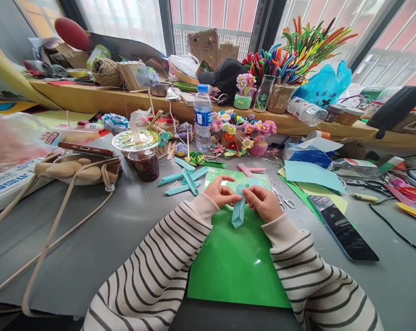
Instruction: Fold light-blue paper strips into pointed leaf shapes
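Observation:
A folded light-blue paper strip (239,215) with a pointed lower end is held between my two hands, above a glossy green sheet (235,266). My left hand (223,192) pinches its left edge near the top with thumb and finger. From the other side, my right hand (262,202) grips the upper right part between thumb and fingertips. Several similar folded blue strips (183,180) lie crossed on the table beyond my left hand. Just right of my right hand rest small scissors (286,200), partly hidden by it. The fingers cover part of the strip's upper end.
A lidded drink cup (142,161) and a water bottle (203,119) stand behind the strips. To the right lie a phone (344,228) and blue paper (314,175). A beige bag (77,170) with long straps sits left. Craft flowers (242,128) line the back ledge.

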A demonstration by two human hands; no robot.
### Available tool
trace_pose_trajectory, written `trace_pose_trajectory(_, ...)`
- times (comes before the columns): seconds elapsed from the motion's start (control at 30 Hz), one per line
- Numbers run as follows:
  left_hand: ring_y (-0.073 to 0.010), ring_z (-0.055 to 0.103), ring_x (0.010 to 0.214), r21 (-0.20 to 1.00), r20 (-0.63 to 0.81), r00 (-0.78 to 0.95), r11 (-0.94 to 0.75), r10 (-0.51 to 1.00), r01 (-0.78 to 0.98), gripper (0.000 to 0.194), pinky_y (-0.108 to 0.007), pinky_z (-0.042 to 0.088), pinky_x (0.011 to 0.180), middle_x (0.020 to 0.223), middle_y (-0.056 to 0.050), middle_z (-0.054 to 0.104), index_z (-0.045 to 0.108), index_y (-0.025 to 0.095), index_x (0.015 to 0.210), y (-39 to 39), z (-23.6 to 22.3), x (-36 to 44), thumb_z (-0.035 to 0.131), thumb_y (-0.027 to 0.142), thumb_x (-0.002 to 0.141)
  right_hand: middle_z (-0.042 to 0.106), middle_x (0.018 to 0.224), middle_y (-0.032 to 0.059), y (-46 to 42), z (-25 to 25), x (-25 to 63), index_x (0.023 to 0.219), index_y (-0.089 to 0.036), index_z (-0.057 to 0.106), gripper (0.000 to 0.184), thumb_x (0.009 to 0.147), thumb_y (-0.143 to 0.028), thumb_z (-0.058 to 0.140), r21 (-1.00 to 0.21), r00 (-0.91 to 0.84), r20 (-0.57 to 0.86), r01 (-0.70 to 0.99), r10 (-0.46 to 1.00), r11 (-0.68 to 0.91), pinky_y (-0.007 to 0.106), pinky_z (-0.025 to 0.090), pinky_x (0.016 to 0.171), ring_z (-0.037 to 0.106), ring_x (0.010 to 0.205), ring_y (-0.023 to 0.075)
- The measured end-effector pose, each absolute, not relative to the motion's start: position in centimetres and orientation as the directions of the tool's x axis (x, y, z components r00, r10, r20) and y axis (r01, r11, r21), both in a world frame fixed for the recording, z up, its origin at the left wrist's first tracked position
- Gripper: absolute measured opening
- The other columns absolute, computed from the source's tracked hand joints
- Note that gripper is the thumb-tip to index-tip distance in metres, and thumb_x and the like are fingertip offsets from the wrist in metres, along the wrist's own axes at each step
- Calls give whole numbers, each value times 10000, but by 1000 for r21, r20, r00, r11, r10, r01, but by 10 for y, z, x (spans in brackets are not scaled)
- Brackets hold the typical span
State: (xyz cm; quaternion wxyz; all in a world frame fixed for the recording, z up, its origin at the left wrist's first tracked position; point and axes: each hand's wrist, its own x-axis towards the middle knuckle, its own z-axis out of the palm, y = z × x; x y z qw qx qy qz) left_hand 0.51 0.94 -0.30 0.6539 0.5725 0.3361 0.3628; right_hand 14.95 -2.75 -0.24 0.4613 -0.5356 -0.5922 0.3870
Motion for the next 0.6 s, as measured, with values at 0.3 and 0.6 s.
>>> trace_pose_trajectory(0.3,-67,466,407,999,-32,601,0,799,53,618,-192,383,433,430,95,458,331,137,987,8,-6,6,673,255,485,384,407,-64,-28,-7,147,529,-169,425,291,678,-408,496,-918,31,203,354,979,180,192,267,380,323,377,54)
trace_pose_trajectory(0.6,-56,465,404,998,-46,486,56,873,-5,572,-194,413,444,423,107,447,319,135,956,11,-7,4,661,232,508,462,492,-39,-29,-8,148,621,-154,497,271,664,-422,505,-950,-88,69,299,994,92,188,342,392,414,407,64)
